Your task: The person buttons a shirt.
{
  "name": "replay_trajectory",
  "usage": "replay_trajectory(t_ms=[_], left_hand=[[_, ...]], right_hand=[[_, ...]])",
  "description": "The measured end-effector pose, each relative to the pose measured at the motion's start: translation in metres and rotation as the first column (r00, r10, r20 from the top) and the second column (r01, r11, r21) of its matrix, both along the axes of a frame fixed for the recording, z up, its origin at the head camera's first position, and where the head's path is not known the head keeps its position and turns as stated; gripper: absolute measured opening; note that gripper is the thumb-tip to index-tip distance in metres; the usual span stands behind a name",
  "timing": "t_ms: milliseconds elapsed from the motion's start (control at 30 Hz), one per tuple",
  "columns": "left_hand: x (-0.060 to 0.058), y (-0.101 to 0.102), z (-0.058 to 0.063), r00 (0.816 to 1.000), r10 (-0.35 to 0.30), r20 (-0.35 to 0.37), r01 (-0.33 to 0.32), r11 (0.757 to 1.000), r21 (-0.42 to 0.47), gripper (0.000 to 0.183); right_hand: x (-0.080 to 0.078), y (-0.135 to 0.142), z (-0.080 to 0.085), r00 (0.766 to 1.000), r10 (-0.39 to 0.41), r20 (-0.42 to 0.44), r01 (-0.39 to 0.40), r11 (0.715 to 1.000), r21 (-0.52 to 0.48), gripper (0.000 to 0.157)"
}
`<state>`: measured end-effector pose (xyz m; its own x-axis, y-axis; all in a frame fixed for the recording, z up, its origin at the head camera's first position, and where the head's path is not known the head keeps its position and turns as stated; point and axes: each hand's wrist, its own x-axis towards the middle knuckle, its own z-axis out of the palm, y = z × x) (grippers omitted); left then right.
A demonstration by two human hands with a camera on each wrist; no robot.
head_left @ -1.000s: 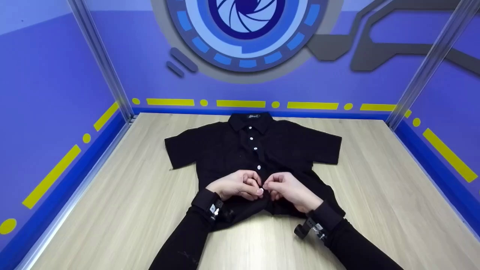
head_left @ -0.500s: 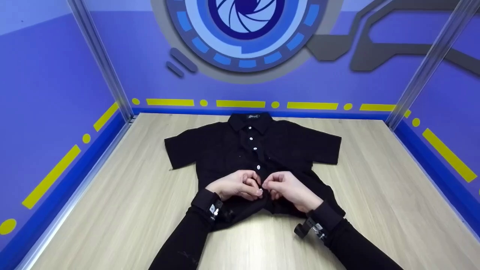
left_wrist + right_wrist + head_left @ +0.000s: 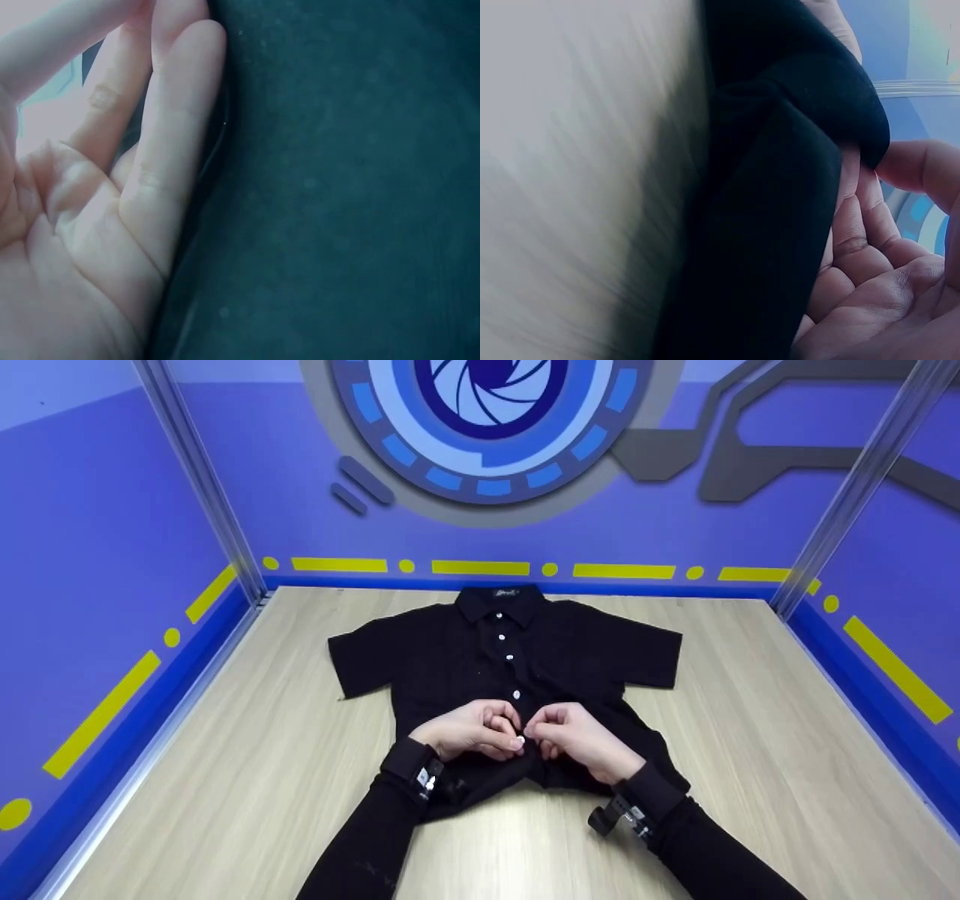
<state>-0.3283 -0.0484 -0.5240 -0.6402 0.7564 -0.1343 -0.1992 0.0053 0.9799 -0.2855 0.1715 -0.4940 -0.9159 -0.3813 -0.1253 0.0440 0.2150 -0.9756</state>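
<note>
A black short-sleeved shirt (image 3: 450, 660) lies spread on the table, collar toward the back wall. White buttons run down its front, one of them a lower button (image 3: 516, 694) just above my hands. My left hand (image 3: 480, 730) pinches another white button (image 3: 521, 741) between thumb and fingers at the lower front. Close beside it, my right hand (image 3: 577, 737) pinches the shirt's front edge. In the right wrist view black cloth (image 3: 772, 195) is folded between the thumb and curled fingers. The left wrist view shows the curled left fingers (image 3: 176, 112) against dark cloth; the button is hidden there.
The light wood table (image 3: 225, 780) extends around the shirt. Blue printed panels (image 3: 637, 525) enclose the back and both sides, with metal posts (image 3: 206, 480) at the corners. A small camera (image 3: 604, 820) is strapped to the right wrist.
Hardly anything differs. Both hands stay at the same spot on the shirt's lower front, with only a very slight shift of the fingers around the button.
</note>
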Motion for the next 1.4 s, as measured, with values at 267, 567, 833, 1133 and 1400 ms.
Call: replay_trajectory(t_ms=[267,567,833,1133,1400], left_hand=[[0.0003,0.0002,0.0007,1.000,0.001,-0.004,-0.001,1.000,-0.001,0.034],[0.0000,-0.0009,-0.0010,1.000,-0.007,-0.007,0.007,1.000,0.025,0.030],[-0.0003,-0.0006,-0.0012,1.000,-0.011,-0.019,0.012,0.999,0.031,0.030],[-0.0001,-0.0004,-0.0015,1.000,-0.014,-0.010,0.014,0.999,0.043,0.030],[0.0005,-0.0007,-0.0013,1.000,-0.019,-0.018,0.020,0.999,0.050,0.030]], right_hand=[[0.0002,0.0002,0.0006,1.000,0.000,0.002,0.000,1.000,-0.008,0.015],[-0.0006,-0.0005,0.0011,1.000,0.019,0.009,-0.019,1.000,-0.003,0.016],[-0.0014,0.0014,0.0007,0.999,0.037,0.019,-0.037,0.999,0.007,0.017],[-0.0001,0.0021,-0.0005,0.997,0.072,0.003,-0.072,0.997,-0.006,0.016],[-0.0004,0.0028,-0.0011,0.995,0.101,0.015,-0.101,0.995,0.002,0.016]])
